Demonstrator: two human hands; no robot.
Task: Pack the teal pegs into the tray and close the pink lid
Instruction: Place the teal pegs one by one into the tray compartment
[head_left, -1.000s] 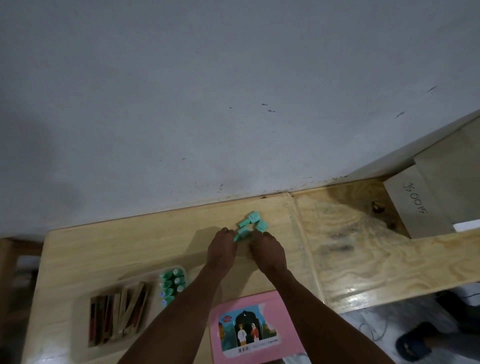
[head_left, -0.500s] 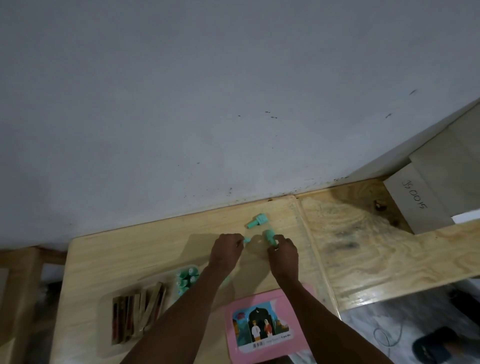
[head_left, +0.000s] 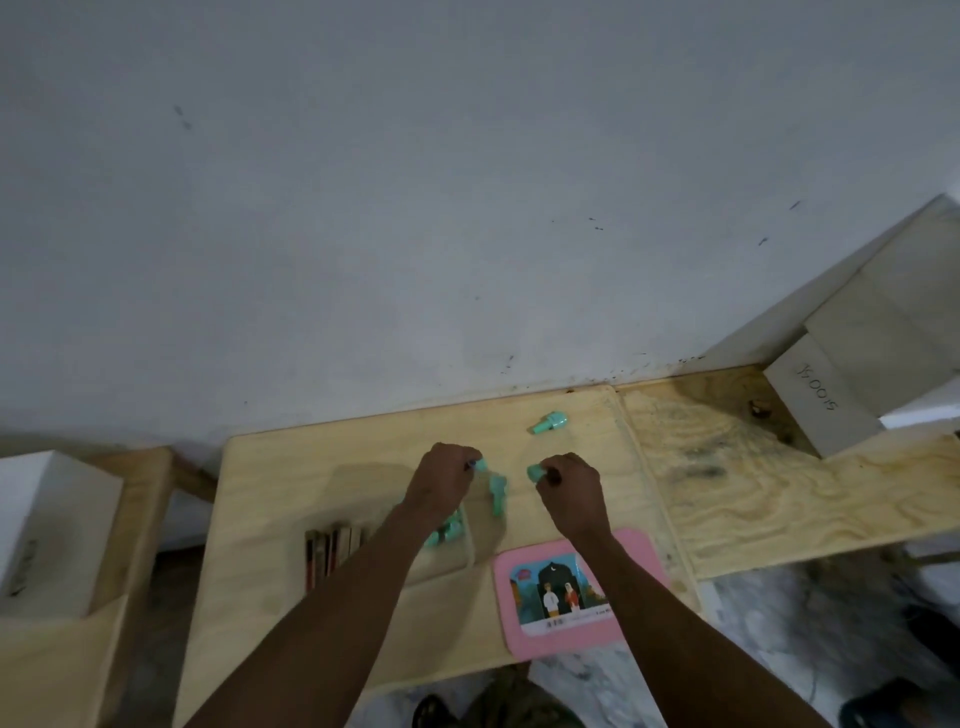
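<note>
Makeshift workroom, bare pale plywood tabletops (head_left: 311, 478) butted side by side, scuffed grey-white plaster wall (head_left: 467, 208), white cardboard box (head_left: 821, 410) hand-marked in pen, marbled stone floor (head_left: 779, 623).

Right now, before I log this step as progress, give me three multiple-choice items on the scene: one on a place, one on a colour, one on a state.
1. Where is the pink lid?
A. On the floor
B. Flat on the table, near its front edge
C. On the white box

2. What colour is the lone peg lying farthest from the person?
A. Teal
B. Red
C. White

3. What is the right hand doing?
A. Lying flat on the wood
B. Gripping the lid
C. Pinching a teal peg

Answers:
1 B: the lid lies picture side up on the wood, partly under the right forearm.
2 A: it shows teal against the pale wood.
3 C: its curled fingers close on the peg.
</note>
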